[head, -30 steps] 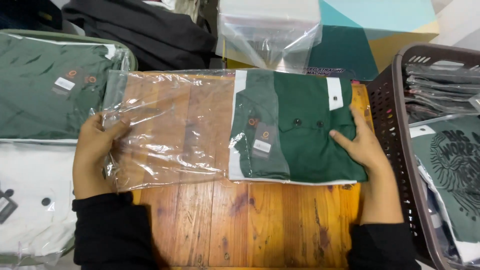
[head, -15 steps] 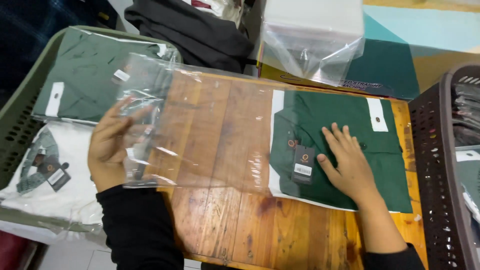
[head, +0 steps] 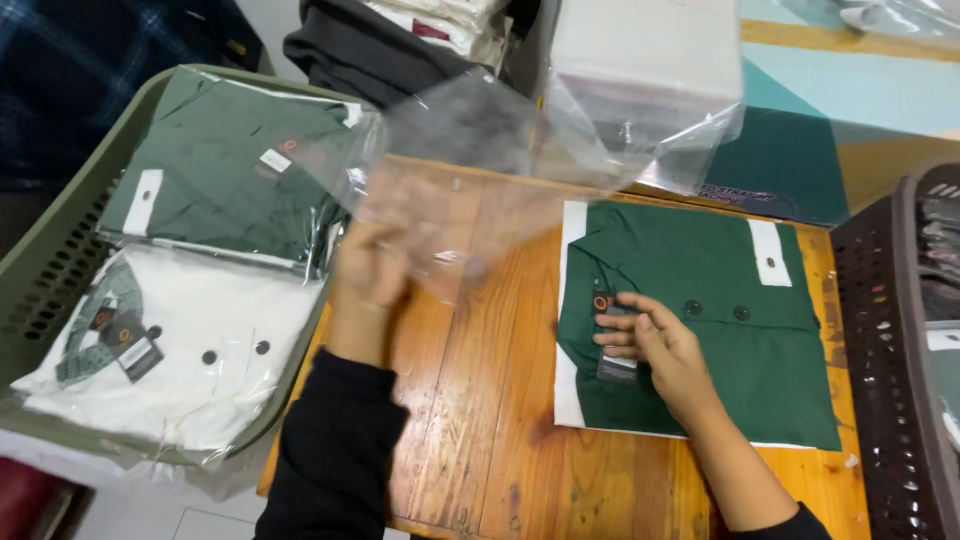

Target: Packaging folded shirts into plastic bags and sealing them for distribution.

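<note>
- Folded dark green shirt [head: 700,320] flat on the wooden table [head: 480,400], right of centre, still unbagged.
- Pinned under the right hand [head: 655,345], fingers spread and resting on its hang tag, gripping nothing.
- Clear plastic bag [head: 470,200] lifted above the table, pinched in the left hand [head: 372,265].
- Already bagged: green and white shirts in the olive basket [head: 60,260], far left.
- Left, by the look of it: sliding and sealing.

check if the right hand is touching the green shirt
Touching: the head view shows the right hand lying flat on the folded green shirt, fingers on its tag.
</note>
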